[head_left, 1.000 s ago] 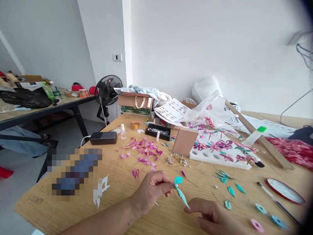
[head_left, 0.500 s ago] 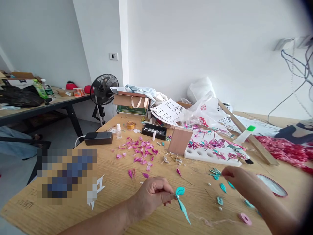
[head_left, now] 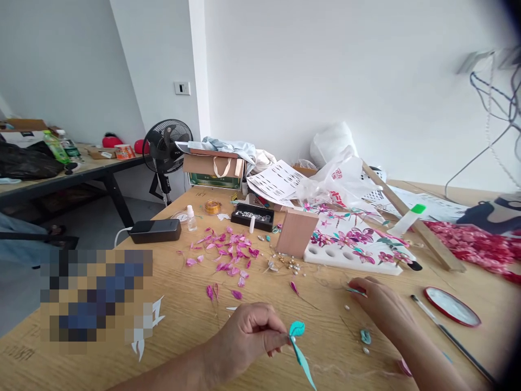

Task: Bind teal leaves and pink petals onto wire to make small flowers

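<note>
My left hand (head_left: 248,335) is closed in a pinch on a small teal leaf sprig (head_left: 300,347), held just above the wooden table (head_left: 195,320). Over to the right, my right hand (head_left: 382,304) rests on the table with its fingers curled over loose teal leaves (head_left: 356,291), touching them. One more teal leaf (head_left: 365,336) and a small pearl lie just below that hand. Pink petals (head_left: 228,252) are scattered further back on the left.
A white foam block with pink and teal flowers (head_left: 358,247), a brown card box (head_left: 295,233), a black tray (head_left: 252,217), a power bank (head_left: 154,231), a red-rimmed lid (head_left: 451,307), a thin rod (head_left: 448,336) and plastic bags surround the work spot. A fan (head_left: 166,149) stands behind.
My right hand left the sprig, swung out to the right and came down on the loose teal leaves. My left hand kept its pinch on the sprig, lowering slightly.
</note>
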The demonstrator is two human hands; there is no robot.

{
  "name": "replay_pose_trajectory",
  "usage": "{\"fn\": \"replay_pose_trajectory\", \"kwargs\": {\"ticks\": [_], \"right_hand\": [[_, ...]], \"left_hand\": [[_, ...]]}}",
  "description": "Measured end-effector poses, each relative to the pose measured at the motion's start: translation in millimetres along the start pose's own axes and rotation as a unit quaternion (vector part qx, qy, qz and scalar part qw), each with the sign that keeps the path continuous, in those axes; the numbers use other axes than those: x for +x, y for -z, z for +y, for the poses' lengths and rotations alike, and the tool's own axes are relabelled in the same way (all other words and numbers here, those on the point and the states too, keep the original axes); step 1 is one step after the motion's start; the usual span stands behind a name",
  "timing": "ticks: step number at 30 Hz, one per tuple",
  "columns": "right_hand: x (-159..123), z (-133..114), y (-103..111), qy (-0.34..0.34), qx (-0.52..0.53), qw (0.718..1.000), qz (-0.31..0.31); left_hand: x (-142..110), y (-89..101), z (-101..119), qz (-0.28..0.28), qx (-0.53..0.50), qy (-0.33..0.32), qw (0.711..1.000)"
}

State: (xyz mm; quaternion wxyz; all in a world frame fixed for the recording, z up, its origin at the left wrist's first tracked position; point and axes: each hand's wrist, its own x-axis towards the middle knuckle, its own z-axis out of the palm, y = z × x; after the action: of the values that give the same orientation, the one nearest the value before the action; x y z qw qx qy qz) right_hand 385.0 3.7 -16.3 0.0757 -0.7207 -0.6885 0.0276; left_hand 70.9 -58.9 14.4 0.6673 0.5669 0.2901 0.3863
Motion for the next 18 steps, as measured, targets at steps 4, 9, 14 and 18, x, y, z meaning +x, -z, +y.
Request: {"fn": "replay_pose_trajectory", "kwargs": {"ticks": [4, 9, 14, 18], "right_hand": [[2.6, 1.6, 0.1, 0.011, -0.009, 1.000, 0.003], [4.5, 0.0, -1.0, 0.027, -0.034, 0.999, 0.014], [2.1, -10.9, 9.6, 0.020, -0.062, 0.997, 0.052], [-5.9, -22.8, 29.1, 0.007, -0.068, 0.987, 0.144]], "left_hand": [[0.8, 0.5, -5.1, -0.006, 0.002, 0.002, 1.000], [1.7, 1.9, -7.9, 0.000, 0.005, 0.009, 1.000], [3.5, 3.7, -7.3, 0.015, 0.002, 0.012, 1.000], [4.5, 3.9, -4.6, 0.031, -0.019, 0.019, 0.999]]}}
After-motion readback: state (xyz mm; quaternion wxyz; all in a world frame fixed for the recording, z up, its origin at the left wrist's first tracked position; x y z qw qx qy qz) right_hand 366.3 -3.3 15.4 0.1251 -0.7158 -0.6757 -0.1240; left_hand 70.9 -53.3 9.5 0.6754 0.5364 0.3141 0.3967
